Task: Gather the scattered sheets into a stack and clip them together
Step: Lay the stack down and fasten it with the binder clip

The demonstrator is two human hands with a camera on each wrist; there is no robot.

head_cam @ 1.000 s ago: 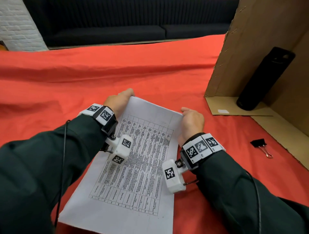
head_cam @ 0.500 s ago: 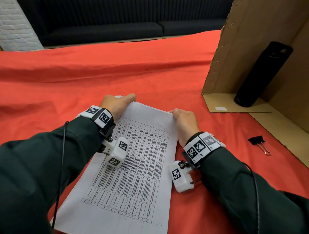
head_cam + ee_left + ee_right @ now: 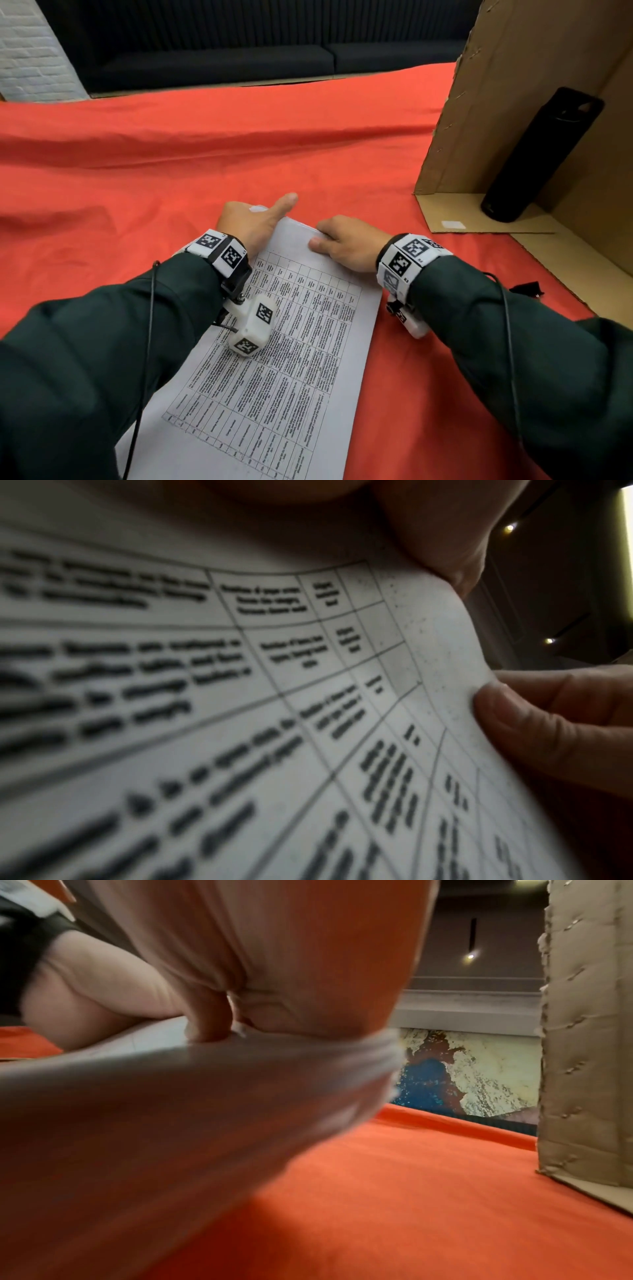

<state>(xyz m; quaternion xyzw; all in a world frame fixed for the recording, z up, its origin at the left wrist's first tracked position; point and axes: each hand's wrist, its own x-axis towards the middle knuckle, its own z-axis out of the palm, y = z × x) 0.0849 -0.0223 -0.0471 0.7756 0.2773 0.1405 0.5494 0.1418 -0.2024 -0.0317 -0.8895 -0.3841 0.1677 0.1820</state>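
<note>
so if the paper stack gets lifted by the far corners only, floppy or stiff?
Likely floppy: the paper stack is thin, and its corner already curls up under the right hand in the right wrist view. Sheets may slide apart, since their edges look fanned there and the binder clip is not on yet. Probably light.

The top sheet [image 3: 294, 346] carries a printed table filling the lower middle of the head view, its words too blurred to read; the wrist bands [image 3: 224, 251] show only square coded markers.
</note>
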